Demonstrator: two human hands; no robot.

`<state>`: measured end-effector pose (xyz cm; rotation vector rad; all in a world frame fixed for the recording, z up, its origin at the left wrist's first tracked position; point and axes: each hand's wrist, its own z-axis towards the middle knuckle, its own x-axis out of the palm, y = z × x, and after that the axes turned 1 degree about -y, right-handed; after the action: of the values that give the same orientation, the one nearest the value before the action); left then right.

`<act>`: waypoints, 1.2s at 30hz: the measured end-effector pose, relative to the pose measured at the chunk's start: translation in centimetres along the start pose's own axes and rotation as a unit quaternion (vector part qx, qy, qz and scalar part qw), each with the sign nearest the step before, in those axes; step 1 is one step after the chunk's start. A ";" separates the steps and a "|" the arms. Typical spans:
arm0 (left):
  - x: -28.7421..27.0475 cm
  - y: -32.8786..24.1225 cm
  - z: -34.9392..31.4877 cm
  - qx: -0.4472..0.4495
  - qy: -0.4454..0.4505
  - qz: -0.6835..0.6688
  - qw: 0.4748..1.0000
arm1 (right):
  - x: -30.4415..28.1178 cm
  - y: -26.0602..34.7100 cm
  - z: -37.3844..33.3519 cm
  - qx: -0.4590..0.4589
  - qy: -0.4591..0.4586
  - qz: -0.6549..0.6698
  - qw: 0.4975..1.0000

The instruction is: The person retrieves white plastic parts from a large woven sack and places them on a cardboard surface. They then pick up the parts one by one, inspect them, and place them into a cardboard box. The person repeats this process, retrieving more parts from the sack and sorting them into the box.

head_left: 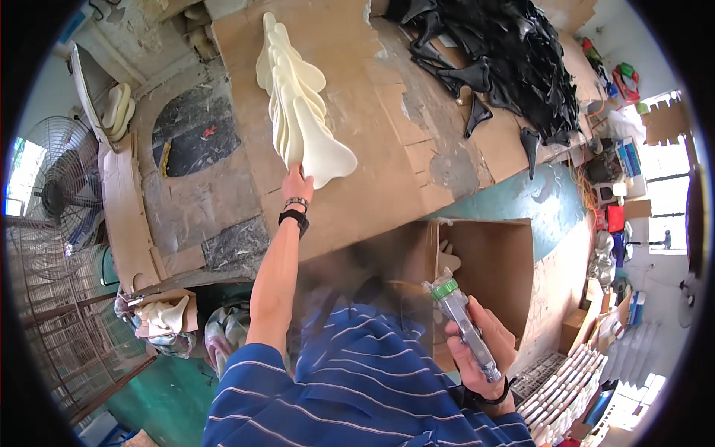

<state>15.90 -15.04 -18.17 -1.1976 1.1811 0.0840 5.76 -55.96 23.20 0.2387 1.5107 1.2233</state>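
Note:
A row of cream, saddle-shaped foam pads (292, 97) lies overlapping on the cardboard-covered table, running away from me. My left hand (296, 183) is at the near end of the row, its fingers closed on the edge of the nearest foam pad (322, 149). That pad's broad end points right. Low on the right, my right hand (482, 346) is wrapped round a grey, partly see-through hand tool (468, 328) with a green collar. A thin tip sticks out of the tool toward the left; its exact kind I cannot make out.
A heap of black saddle-shaped covers (499, 59) covers the table's far right. Below the table edge stands an open cardboard box (488, 261) with cream pieces inside. A large fan (59, 186) is at the left, and stacked pale pieces (566, 391) sit at the lower right.

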 end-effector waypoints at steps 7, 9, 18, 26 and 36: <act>-7.4 3.6 -4.8 0.002 0.010 0.003 1.000 | 1.3 -0.8 1.8 0.070 0.079 0.001 0.994; -11.0 6.8 -6.9 -0.015 -0.001 0.037 0.999 | 1.5 -1.0 2.5 0.079 0.103 0.002 0.992; -13.4 7.1 -6.8 0.073 -0.015 -0.030 0.997 | 2.0 -0.1 5.2 0.012 0.035 0.000 0.999; -3.1 -0.9 1.2 0.141 -0.102 0.026 0.984 | 2.3 -0.1 4.1 -0.001 0.023 0.016 1.000; -4.6 -12.0 -13.9 0.259 0.186 -0.148 0.936 | 2.8 -1.3 2.8 0.055 0.062 0.036 0.996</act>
<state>11.97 -28.25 -5.23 -0.9209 1.2292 -0.6721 7.65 -52.96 20.95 0.2986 1.6921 1.2318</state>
